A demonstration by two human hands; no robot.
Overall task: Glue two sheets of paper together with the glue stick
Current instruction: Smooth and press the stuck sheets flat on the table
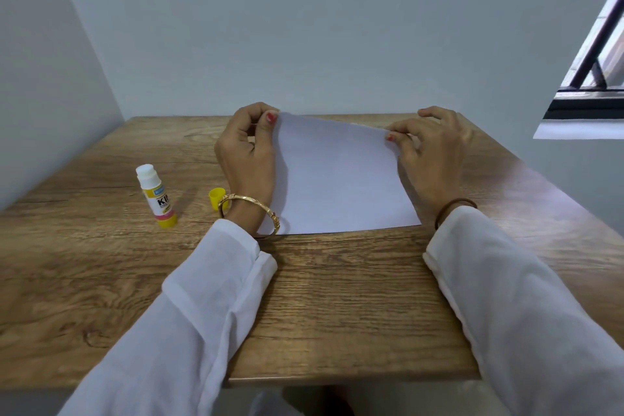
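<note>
Wooden table spans the view, set against a pale wall corner; a window with dark bars sits at far right.

White paper lies on the table between the two hands, near edge flat on the wood, far edge lifted off the surface. Whether this is one sheet or two stacked cannot be told from here.

Left hand: thumb and curled fingers pinch the far left corner of the paper, raised above the table. Gold bangle on the wrist, white sleeve below it.

Right hand: thumb and forefinger pinch the far right corner; the remaining fingers are loosely spread behind the pinch. Brown band at the wrist.

Glue stick stands upright and uncapped, white tip showing, well to the left of the left-hand fingers, apart from the paper.

Yellow cap sits on the table just beside the left wrist, between glue stick and paper.
</note>
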